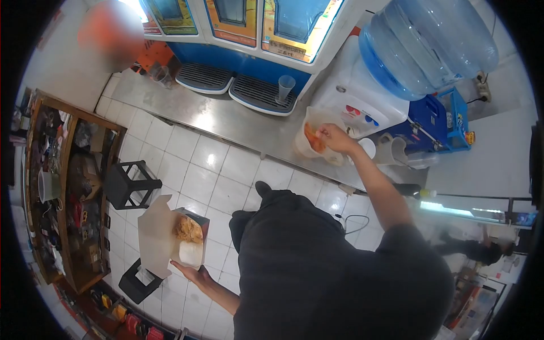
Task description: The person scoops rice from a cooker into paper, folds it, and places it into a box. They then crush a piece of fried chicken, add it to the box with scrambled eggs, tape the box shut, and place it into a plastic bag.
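Note:
My left hand is closed on the lower edge of a cardboard food box whose lid stands open. Inside the box a piece of fried chicken lies beside a white wrapped portion that looks like rice. My right hand reaches into a translucent plastic tub on the steel counter. Its fingers are pinched at an orange-red sachet; other contents of the tub are partly hidden by the hand.
A drink dispenser with drip trays and a clear cup stands on the counter. Right of the tub are a plastic jug and a large water bottle. Black stools and a wooden shelf line the left.

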The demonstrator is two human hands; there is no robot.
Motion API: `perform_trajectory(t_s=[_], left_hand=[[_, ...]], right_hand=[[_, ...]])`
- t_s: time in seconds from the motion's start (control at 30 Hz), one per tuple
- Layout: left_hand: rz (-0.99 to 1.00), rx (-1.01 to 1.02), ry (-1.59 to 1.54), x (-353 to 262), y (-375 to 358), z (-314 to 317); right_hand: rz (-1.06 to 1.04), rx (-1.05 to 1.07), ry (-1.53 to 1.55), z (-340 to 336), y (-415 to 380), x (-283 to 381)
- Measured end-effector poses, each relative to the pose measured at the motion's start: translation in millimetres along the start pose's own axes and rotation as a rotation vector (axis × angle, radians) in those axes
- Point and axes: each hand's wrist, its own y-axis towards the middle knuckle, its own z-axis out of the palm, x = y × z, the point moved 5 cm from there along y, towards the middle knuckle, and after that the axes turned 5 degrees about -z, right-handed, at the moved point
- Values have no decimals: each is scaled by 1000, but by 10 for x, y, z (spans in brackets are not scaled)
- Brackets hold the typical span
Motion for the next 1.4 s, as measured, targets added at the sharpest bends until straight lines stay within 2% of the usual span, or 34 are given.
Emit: perform_trajectory(t_s=[0.17,0.27,0.33,0.47,0.53,0.67,0.8,0.87,0.9,0.97,1.0,1.07,1.13,1.2,1.27,1.33,1.4], left_hand=[[-9,12,6,-34,-98,188],[9,36,30,-50,-55,235],[9,50,36,-50,5,239],[-1,38,32,-84,-1,346],[-2,69,20,-62,80,303],[45,125,11,-70,44,449],[47,118,111,83,238,543],[23,42,208,94,212,741],[74,93,136,110,234,866],[37,49,152,25,169,1077],[53,67,178,-39,131,1172],[107,184,177,45,350,1090],[73,133,151,-75,326,1127],[82,181,173,-210,337,1062],[100,150,177,-416,320,912],[57,243,162,-671,221,705],[103,159,176,-901,208,280]], right_hand=[[-44,8,-19,-65,-29,71],[-29,118,47,-41,-27,178],[-105,165,131,1,-5,165],[-30,183,39,-164,-44,307],[-48,-28,-140,-355,-57,433],[-117,-38,-91,-490,-135,678],[-108,43,-289,-492,-143,711],[-229,-82,-392,-503,-144,668],[-225,-62,-437,-485,-161,828],[-196,-25,-436,-482,-268,1472],[-162,-7,-391,-406,-292,1807],[-255,63,-345,-201,-322,2419],[-339,110,-304,120,-354,2948],[-642,204,-212,587,-412,3617],[-853,325,-178,1199,-445,4148],[-991,483,-152,1947,-544,4591],[-1047,629,-204,2856,-615,4934]])
